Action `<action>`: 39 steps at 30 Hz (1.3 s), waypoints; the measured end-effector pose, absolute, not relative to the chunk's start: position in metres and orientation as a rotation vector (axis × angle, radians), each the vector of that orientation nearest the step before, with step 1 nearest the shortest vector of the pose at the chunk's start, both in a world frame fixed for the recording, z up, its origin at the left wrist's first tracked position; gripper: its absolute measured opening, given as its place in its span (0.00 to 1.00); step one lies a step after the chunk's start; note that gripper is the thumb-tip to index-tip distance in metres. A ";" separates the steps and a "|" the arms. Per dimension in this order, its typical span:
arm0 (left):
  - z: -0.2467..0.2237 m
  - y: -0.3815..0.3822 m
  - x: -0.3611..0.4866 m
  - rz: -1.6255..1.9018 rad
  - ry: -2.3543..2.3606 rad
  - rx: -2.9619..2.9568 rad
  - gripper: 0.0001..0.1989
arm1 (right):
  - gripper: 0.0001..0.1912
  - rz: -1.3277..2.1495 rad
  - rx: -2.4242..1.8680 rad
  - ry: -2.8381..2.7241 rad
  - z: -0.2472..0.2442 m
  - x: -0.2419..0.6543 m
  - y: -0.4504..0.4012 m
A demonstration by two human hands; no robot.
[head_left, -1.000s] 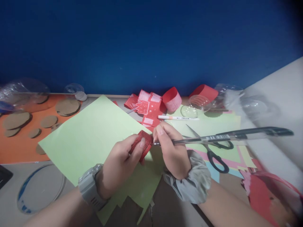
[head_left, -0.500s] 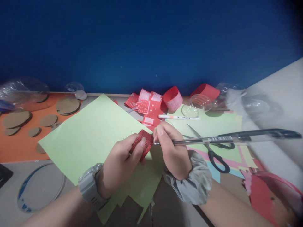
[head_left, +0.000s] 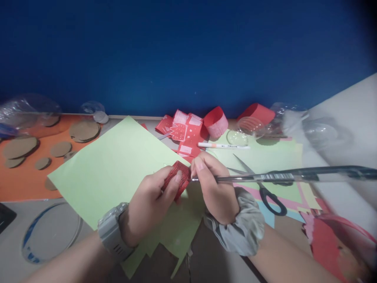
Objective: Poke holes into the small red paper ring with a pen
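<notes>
Cardboard discs (head_left: 21, 147) are lying on orange paper (head_left: 17, 184) left of the green sheet (head_left: 118, 169). Over the sheet's right half, the left hand (head_left: 151, 196) is pinching a small red piece (head_left: 182, 171) between thumb and fingers. Beyond the sheet's far right edge, red paper shapes (head_left: 193, 137) are overlapping. At the sheet's right corner, the right hand (head_left: 216, 186) is gripping a pen (head_left: 241, 178) near its point, which is seemingly meeting the red piece's right side; exact contact is too small to tell. Because the piece is apparently lacking firm backing, it could be twisting under pressure, sending the nib skidding onto the holding thumb or marking the sheet. Right of the sheet, scissors (head_left: 260, 186) are lying beneath the pen's barrel; a low wrist swing could be knocking them.
</notes>
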State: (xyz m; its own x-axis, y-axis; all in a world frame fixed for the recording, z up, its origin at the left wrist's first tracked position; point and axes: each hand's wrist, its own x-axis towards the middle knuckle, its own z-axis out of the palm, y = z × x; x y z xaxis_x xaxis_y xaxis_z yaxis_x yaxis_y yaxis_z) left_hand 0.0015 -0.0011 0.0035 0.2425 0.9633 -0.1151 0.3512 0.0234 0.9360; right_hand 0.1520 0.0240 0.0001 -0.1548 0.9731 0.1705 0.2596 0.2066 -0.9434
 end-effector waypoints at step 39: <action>0.004 0.000 0.001 0.820 1.243 1.513 0.17 | 0.15 0.988 -1.102 -1.777 0.002 0.155 0.019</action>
State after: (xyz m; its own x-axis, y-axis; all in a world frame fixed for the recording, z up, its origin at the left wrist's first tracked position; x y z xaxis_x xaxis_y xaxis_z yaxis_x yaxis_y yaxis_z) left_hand 0.0005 -0.0003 0.0042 0.2499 0.9651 -0.0788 0.3073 -0.0019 0.9516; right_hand 0.1550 0.0190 0.0018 -0.2957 0.9284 0.2252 0.2985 0.3137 -0.9014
